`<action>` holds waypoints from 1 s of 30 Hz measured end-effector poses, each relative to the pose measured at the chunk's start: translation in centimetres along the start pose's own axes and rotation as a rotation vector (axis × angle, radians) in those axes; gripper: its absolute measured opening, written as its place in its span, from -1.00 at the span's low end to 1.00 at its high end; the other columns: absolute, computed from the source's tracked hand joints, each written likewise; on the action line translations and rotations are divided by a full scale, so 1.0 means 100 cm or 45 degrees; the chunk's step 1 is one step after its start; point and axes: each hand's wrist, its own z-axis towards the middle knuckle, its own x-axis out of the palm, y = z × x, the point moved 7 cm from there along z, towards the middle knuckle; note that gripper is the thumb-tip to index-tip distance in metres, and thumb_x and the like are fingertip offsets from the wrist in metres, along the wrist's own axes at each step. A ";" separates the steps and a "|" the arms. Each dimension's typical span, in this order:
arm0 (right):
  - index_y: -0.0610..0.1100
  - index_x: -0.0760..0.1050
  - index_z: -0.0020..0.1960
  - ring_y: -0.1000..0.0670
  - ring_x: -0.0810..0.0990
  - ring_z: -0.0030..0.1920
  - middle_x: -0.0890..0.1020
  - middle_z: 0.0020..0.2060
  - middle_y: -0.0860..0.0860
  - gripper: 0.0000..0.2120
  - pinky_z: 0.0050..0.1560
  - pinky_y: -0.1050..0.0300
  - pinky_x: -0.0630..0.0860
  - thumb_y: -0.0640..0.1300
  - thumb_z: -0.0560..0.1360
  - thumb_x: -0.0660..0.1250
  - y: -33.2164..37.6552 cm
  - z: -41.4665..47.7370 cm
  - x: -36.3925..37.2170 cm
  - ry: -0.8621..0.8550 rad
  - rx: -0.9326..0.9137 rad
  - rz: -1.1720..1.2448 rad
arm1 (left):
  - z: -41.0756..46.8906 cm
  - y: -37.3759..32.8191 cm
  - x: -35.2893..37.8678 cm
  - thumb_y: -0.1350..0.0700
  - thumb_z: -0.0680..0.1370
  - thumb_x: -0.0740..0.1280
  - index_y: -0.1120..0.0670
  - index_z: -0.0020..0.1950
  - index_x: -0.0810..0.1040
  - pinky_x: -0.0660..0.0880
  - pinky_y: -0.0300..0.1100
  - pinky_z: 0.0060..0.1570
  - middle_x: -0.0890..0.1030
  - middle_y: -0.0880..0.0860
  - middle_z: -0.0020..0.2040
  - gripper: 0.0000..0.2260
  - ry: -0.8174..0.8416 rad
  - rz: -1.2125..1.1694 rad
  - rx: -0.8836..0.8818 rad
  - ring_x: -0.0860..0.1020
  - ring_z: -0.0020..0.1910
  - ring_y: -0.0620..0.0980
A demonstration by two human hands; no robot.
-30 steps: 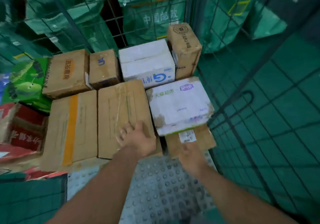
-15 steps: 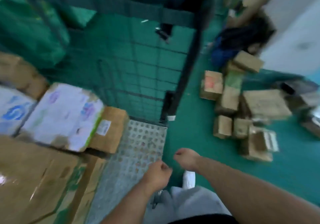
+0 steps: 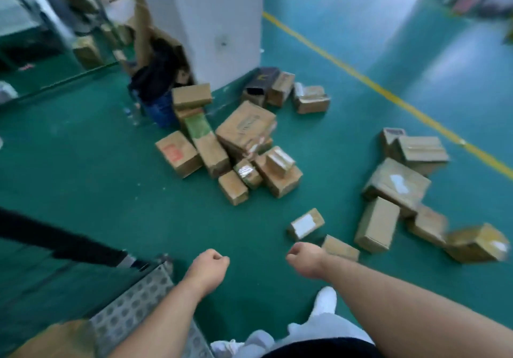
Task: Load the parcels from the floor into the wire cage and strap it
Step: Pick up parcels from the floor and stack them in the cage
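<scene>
Now the left hand (image 3: 206, 267) and right hand (image 3: 304, 259) are both curled into fists, holding nothing. Ahead of them, brown cardboard parcels (image 3: 244, 147) lie scattered on the green floor (image 3: 111, 191). 1 small brown cardboard box (image 3: 340, 248) sits just beside the right hand. The wire cage's perforated grey metal base plate (image 3: 133, 305) lies below-left of the left hand.

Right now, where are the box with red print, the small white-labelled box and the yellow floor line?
box with red print (image 3: 177, 154): head view, on its top face.
small white-labelled box (image 3: 305, 223): head view, on its white label.
yellow floor line (image 3: 361, 77): head view, mid-stripe.
</scene>
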 end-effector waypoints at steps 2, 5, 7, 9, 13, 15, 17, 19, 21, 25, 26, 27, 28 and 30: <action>-0.08 0.52 0.37 -0.05 0.58 0.26 0.61 0.29 -0.02 -0.62 0.07 0.24 0.41 0.02 0.63 0.18 -0.046 0.004 -0.022 -0.016 0.040 0.031 | 0.002 -0.043 0.031 -0.01 0.60 0.29 0.11 -0.01 0.60 0.46 -0.14 -0.01 0.64 0.00 -0.07 -0.79 0.046 0.027 0.028 0.58 -0.03 0.06; -0.09 0.51 0.38 -0.06 0.57 0.26 0.61 0.28 -0.04 -0.62 0.08 0.23 0.42 0.01 0.64 0.17 -0.114 0.015 -0.051 -0.012 0.097 0.093 | 0.004 -0.101 0.091 -0.02 0.60 0.28 0.11 -0.07 0.55 0.40 -0.15 -0.11 0.58 -0.01 -0.13 -0.79 0.149 0.079 0.047 0.47 -0.17 0.04; -0.10 0.51 0.37 -0.07 0.57 0.26 0.61 0.26 -0.04 -0.62 0.14 0.19 0.46 -0.01 0.64 0.15 -0.160 0.022 -0.071 0.008 0.132 0.127 | 0.003 -0.139 0.135 -0.02 0.61 0.27 0.09 -0.03 0.56 0.42 -0.16 -0.14 0.59 -0.01 -0.12 -0.80 0.234 0.088 0.051 0.49 -0.19 0.00; -0.11 0.54 0.34 -0.09 0.57 0.25 0.62 0.25 -0.05 -0.63 0.20 0.15 0.48 -0.03 0.63 0.14 -0.207 0.027 -0.093 0.027 0.181 0.171 | 0.000 -0.183 0.178 -0.03 0.62 0.27 0.06 0.01 0.57 0.46 -0.16 -0.13 0.62 0.00 -0.09 -0.82 0.308 0.143 0.092 0.51 -0.19 -0.03; -0.10 0.56 0.28 -0.10 0.60 0.18 0.64 0.21 -0.05 -0.65 0.22 0.09 0.53 -0.01 0.60 0.16 -0.288 0.028 -0.135 -0.041 0.321 0.322 | -0.016 -0.256 0.235 -0.06 0.63 0.27 0.01 0.07 0.58 0.49 -0.17 -0.13 0.65 -0.02 -0.03 -0.81 0.478 0.281 0.201 0.57 -0.13 -0.06; -0.10 0.53 0.28 -0.08 0.59 0.13 0.63 0.18 -0.03 -0.68 0.16 0.15 0.50 -0.03 0.62 0.15 -0.317 0.024 -0.153 -0.093 0.362 0.431 | -0.022 -0.284 0.251 -0.08 0.63 0.28 -0.03 0.09 0.58 0.50 -0.19 -0.08 0.64 -0.07 0.02 -0.82 0.536 0.298 0.243 0.60 -0.01 -0.09; -0.10 0.51 0.28 -0.05 0.54 0.07 0.60 0.12 0.00 -0.71 0.08 0.20 0.43 -0.05 0.65 0.14 -0.337 0.021 -0.161 -0.111 0.401 0.511 | -0.020 -0.303 0.259 -0.09 0.62 0.28 -0.05 0.09 0.59 0.50 -0.19 -0.04 0.64 -0.10 0.05 -0.83 0.578 0.306 0.251 0.59 0.03 -0.11; -0.10 0.49 0.30 -0.05 0.53 0.07 0.60 0.17 -0.01 -0.69 0.09 0.19 0.44 -0.05 0.65 0.13 -0.355 0.023 -0.164 -0.119 0.444 0.572 | -0.009 -0.320 0.268 -0.06 0.61 0.27 -0.02 0.04 0.60 0.50 -0.21 -0.12 0.65 -0.08 -0.02 -0.83 0.604 0.361 0.255 0.58 -0.08 -0.10; -0.09 0.49 0.33 -0.06 0.56 0.14 0.60 0.25 -0.03 -0.67 0.18 0.16 0.48 -0.04 0.64 0.13 -0.363 0.026 -0.168 -0.117 0.469 0.612 | 0.009 -0.331 0.278 -0.03 0.59 0.26 0.05 -0.05 0.55 0.43 -0.19 -0.19 0.59 -0.04 -0.14 -0.82 0.608 0.450 0.252 0.49 -0.22 -0.05; -0.07 0.50 0.34 -0.08 0.59 0.15 0.62 0.21 -0.03 -0.66 0.15 0.14 0.51 -0.03 0.63 0.15 -0.372 0.010 -0.174 -0.224 0.473 0.759 | 0.032 -0.370 0.308 0.04 0.60 0.23 0.07 -0.12 0.47 0.34 -0.17 -0.23 0.52 0.02 -0.18 -0.85 0.636 0.840 0.338 0.41 -0.24 0.00; -0.06 0.51 0.32 -0.06 0.60 0.08 0.63 0.16 -0.02 -0.66 0.09 0.15 0.51 -0.03 0.62 0.14 -0.377 0.000 -0.176 -0.257 0.461 0.817 | 0.032 -0.388 0.319 0.05 0.60 0.23 0.06 -0.15 0.44 0.33 -0.17 -0.25 0.51 0.02 -0.17 -0.84 0.641 0.936 0.384 0.40 -0.23 0.00; -0.05 0.51 0.30 -0.04 0.59 0.05 0.63 0.12 0.00 -0.67 0.05 0.15 0.52 -0.02 0.62 0.14 -0.379 -0.007 -0.177 -0.270 0.449 0.855 | 0.030 -0.405 0.329 0.06 0.61 0.22 0.04 -0.18 0.41 0.31 -0.16 -0.25 0.49 0.02 -0.17 -0.82 0.645 1.017 0.438 0.39 -0.23 0.00; -0.03 0.52 0.29 -0.03 0.60 0.05 0.63 0.12 0.02 -0.67 0.08 0.13 0.53 0.00 0.61 0.14 -0.389 -0.016 -0.177 -0.278 0.454 0.893 | 0.023 -0.427 0.341 0.07 0.61 0.21 0.02 -0.20 0.38 0.31 -0.16 -0.24 0.47 0.01 -0.18 -0.81 0.652 1.095 0.492 0.38 -0.24 0.00; 0.00 0.52 0.27 -0.02 0.59 0.09 0.63 0.14 0.05 -0.68 0.15 0.09 0.54 0.02 0.61 0.14 -0.423 -0.035 -0.174 -0.322 0.510 0.982 | 0.001 -0.475 0.379 0.06 0.62 0.20 0.01 -0.18 0.41 0.37 -0.15 -0.19 0.49 -0.01 -0.18 -0.83 0.666 1.181 0.663 0.41 -0.21 0.02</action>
